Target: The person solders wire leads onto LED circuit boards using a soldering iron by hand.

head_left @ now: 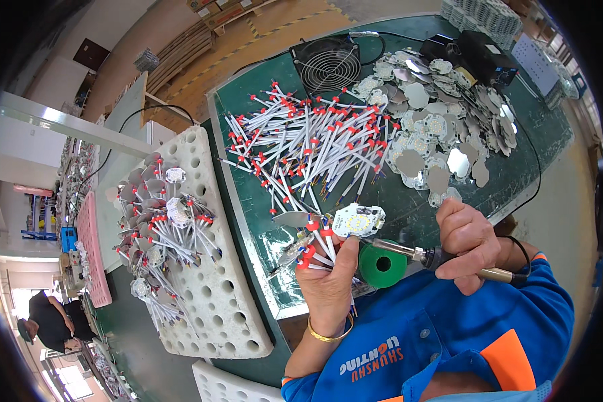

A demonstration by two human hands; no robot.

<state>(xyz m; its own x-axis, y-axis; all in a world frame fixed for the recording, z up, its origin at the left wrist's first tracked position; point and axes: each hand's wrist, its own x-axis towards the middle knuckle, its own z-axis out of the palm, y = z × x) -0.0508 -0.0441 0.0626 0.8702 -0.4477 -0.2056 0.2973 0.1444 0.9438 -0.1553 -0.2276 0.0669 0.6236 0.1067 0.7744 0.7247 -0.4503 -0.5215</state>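
My left hand (328, 289) is closed round a bunch of white cables (322, 249) with red rings. Round LED boards are attached to them; one LED board (356, 220) faces up above my thumb, and others tilt away to the left. My right hand (470, 244) is wrapped round a soldering iron (438, 258), whose metal tip points left toward that board. Its thumb and forefinger reach a board (443, 197) at the near edge of the pile; whether they pinch it I cannot tell. Between the hands sits a green solder spool (382, 264).
Loose white cables (308, 137) with red rings cover the green table's middle. Behind them stands a black fan (327, 65). LED boards (442, 127) are heaped at right, beside a black box (486, 59). At left, a perforated white foam board (211, 295) bears finished-looking cable-and-board pieces.
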